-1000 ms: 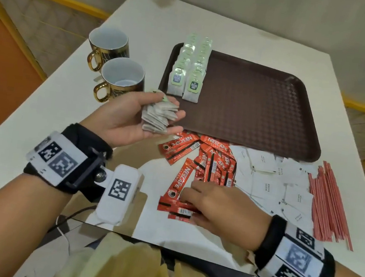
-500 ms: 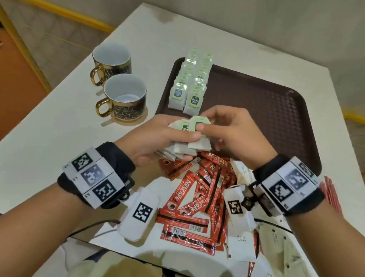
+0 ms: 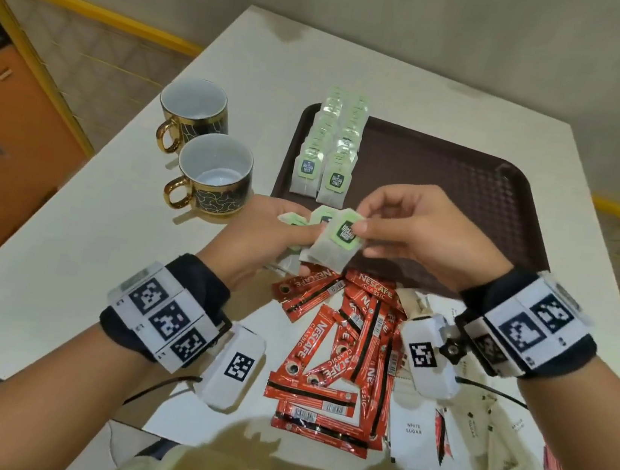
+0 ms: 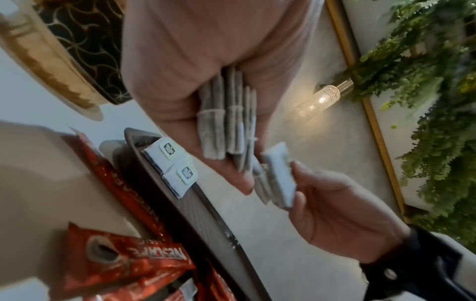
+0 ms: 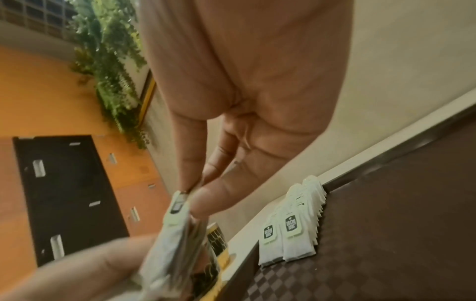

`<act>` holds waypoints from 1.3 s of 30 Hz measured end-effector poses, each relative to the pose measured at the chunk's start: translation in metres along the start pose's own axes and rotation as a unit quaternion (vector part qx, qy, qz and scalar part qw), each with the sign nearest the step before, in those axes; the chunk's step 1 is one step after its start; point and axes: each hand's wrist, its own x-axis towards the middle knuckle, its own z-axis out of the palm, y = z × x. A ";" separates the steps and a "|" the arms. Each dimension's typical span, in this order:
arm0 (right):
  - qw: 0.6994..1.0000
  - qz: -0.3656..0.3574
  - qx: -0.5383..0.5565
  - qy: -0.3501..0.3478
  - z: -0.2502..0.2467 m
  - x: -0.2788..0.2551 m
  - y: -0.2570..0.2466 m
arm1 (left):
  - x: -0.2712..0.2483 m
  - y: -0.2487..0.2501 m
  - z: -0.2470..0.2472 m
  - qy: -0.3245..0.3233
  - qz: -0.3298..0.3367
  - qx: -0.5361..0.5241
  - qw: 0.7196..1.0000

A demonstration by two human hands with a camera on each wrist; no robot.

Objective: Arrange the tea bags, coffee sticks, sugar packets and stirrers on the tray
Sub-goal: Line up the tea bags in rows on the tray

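The top tea bag (image 3: 340, 241) sits just in front of the near left corner of the brown tray (image 3: 465, 184), pinched at its green tag between thumb and forefinger of the right hand (image 3: 424, 236). The left hand (image 3: 260, 240) grips the stack of tea bags (image 4: 226, 120) beneath it, fingers curled around the stack. Compared with half a second earlier, the top bag is drawn further off the stack and its tag faces the head camera; one second earlier the right hand rested on the coffee sticks (image 3: 335, 356). Two rows of tea bags (image 3: 329, 154) lie overlapped along the tray's left edge. The coffee sticks lie scattered on the table (image 3: 102, 247) in front of the tray, with white sugar packets (image 3: 413, 430) to their right. Two cups (image 3: 201, 149) stand left of the tray.
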 end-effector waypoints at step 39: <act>0.954 0.039 -0.290 0.070 -0.013 0.109 -0.002 | -0.017 0.003 -0.036 0.093 -0.033 -0.118 0.988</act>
